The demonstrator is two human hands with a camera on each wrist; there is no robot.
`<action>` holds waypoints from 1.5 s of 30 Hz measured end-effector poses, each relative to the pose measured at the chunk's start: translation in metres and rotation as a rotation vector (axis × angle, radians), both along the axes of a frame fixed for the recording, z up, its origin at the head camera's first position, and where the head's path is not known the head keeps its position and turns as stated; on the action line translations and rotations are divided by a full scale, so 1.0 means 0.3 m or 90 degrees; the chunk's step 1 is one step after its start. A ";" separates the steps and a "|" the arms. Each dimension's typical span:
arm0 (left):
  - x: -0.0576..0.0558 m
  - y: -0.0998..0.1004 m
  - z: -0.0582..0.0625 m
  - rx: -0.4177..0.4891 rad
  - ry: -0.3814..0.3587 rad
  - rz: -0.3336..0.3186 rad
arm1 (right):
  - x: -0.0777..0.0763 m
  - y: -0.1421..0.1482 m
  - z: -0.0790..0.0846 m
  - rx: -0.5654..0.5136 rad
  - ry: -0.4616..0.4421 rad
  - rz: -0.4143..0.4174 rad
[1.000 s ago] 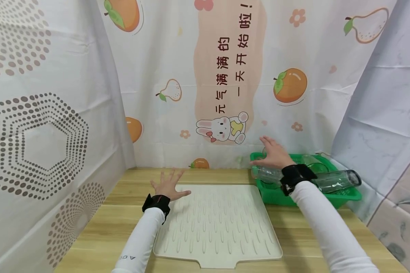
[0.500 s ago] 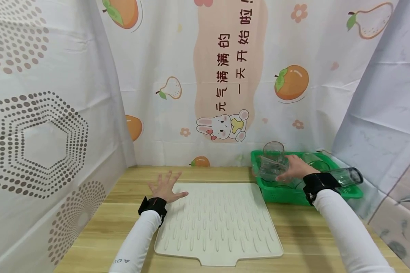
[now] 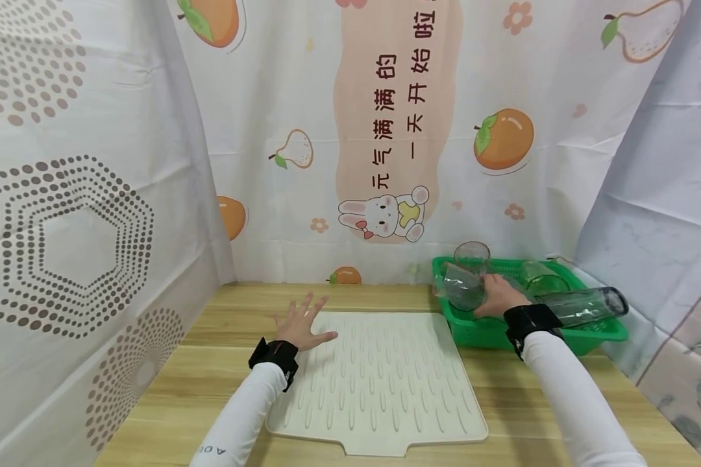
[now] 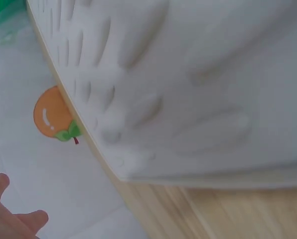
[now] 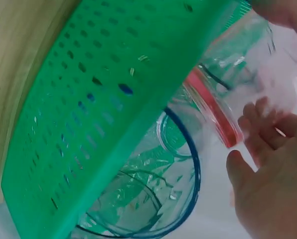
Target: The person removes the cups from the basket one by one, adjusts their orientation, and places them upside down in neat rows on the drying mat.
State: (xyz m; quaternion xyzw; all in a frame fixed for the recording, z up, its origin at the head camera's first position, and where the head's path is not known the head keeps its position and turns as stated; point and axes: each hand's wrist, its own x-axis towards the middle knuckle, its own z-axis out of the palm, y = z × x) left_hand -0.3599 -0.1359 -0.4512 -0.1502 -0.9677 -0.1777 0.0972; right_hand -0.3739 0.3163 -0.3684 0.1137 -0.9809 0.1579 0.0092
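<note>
My right hand (image 3: pixel 498 297) grips a clear drinking glass (image 3: pixel 463 285), which sits tilted over the left part of a green basket (image 3: pixel 481 334). The thumb is on the near side and the fingers on the far side. In the right wrist view, part of the hand (image 5: pixel 275 184) lies beside clear glassware with a red edge (image 5: pixel 216 107); the grip is partly out of frame. My left hand (image 3: pixel 300 326) is spread above the back left corner of a cream tray (image 3: pixel 380 383) with raised ridges, holding nothing. Only some of its fingertips (image 4: pixel 34 219) show in the left wrist view.
Inside the basket are several more glasses: one upright at the back (image 3: pixel 473 253), a greenish one (image 3: pixel 546 279), and a tall dark one (image 3: pixel 587 306) jutting past the right rim. A blue-rimmed glass (image 5: pixel 196 169) shows close up. Printed curtains (image 3: pixel 304 214) surround the wooden table (image 3: pixel 210 383).
My right hand has come down from above the basket and taken hold of the glass, which has turned from lying sideways to tilted. The left hand has stayed nearly where it was.
</note>
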 end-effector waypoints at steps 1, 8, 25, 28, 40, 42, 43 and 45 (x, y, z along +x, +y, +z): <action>0.004 0.004 0.000 0.003 -0.001 -0.005 | -0.003 -0.008 -0.003 0.005 0.005 -0.003; 0.015 0.027 -0.036 -0.010 0.002 -0.024 | -0.022 -0.052 -0.022 -0.029 -0.028 -0.002; 0.002 0.049 -0.050 0.072 0.035 -0.078 | -0.022 -0.038 0.032 0.088 0.127 0.107; -0.003 0.038 -0.037 0.098 0.040 -0.065 | -0.013 -0.049 0.099 0.136 0.182 0.127; 0.010 -0.041 -0.022 0.127 0.024 -0.023 | -0.033 -0.174 0.285 0.361 0.386 0.220; 0.016 -0.048 -0.027 0.130 0.018 -0.018 | -0.041 -0.204 0.294 0.384 0.402 0.229; 0.020 -0.050 -0.029 0.133 0.016 -0.017 | -0.043 -0.219 0.297 0.391 0.406 0.233; 0.026 -0.054 -0.031 0.136 0.009 -0.012 | -0.044 -0.251 0.305 0.395 0.408 0.243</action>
